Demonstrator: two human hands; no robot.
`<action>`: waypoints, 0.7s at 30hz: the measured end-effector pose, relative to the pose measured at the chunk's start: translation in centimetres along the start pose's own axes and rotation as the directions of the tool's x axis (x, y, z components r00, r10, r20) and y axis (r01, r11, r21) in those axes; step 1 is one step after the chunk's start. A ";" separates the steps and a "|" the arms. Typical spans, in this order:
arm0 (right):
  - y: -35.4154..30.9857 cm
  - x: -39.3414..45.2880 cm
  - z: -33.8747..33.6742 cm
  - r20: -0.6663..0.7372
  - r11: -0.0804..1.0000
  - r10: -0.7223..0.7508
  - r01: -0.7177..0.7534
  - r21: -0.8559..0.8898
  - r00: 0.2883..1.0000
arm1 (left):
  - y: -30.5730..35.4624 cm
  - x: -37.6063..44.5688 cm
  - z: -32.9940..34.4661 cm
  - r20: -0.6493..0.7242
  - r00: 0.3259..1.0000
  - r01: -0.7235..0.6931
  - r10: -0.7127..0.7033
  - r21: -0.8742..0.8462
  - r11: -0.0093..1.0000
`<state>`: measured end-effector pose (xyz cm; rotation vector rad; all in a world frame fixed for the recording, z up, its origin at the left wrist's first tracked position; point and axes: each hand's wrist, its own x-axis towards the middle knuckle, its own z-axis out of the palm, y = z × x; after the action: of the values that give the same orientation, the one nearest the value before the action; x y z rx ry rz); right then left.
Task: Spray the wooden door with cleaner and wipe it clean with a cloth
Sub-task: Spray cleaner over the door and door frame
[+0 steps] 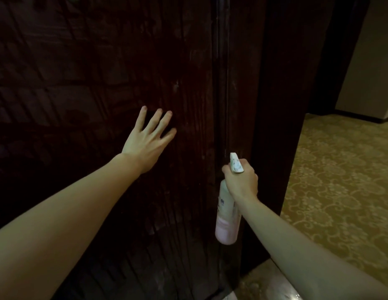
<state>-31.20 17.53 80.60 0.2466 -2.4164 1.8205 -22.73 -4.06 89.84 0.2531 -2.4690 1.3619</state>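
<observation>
The wooden door fills the left and middle of the view, dark and grained, its edge running down beside the dark frame; patterned carpet lies off to the right. The left hand is spread, fingers straight and splayed, laid against or just off the door panel — contact itself is hard to judge in this dim light; it holds nothing. The right hand grips the neck of a pink spray bottle, fingers curled round below the white nozzle, the bottle hanging upright near the door's edge and the nozzle turned toward the wood.

No cloth is in view; nor can wet streaks or droplets be made out with any certainty on the dark surface. By my reading, the spraying step is in hand, or about to begin — wiping cannot start without a cloth. The next move seems to call for raising the bottle, aiming the nozzle squarely at the panel and squeezing the trigger; the left hand would best clear the spray path first.
</observation>
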 end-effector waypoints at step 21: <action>2.9 1.7 -1.7 -0.085 0.993 0.045 -0.053 -0.103 0.995 | 3.3 4.3 -0.5 -0.046 0.998 -0.048 0.048 0.003 0.999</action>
<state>-33.49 19.83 78.66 0.1013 -2.4717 1.6806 -27.61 -1.94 88.99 0.1625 -2.4506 1.3742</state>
